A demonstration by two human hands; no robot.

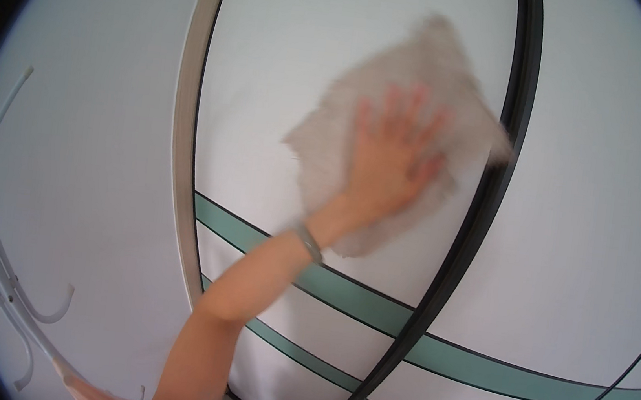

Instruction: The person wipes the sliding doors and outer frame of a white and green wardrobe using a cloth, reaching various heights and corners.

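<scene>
My left hand [393, 153] lies flat with its fingers spread, the palm pressing a greyish-beige cloth [328, 130] against a white door panel [301, 24]. Both hand and cloth are smeared by motion. The cloth is spread out around the hand, and one corner reaches over the black vertical door edge [520, 80] on the right. A dark band [308, 243] circles my left wrist. The arm stretches up from the lower left. My right hand is out of the picture.
Green stripes [357, 299] edged in black cross the lower door panels. A beige frame [187, 106] borders the door on the left. White curved hooks [58, 319] of a rack stand at far left. On the right hangs a black cable [617, 376].
</scene>
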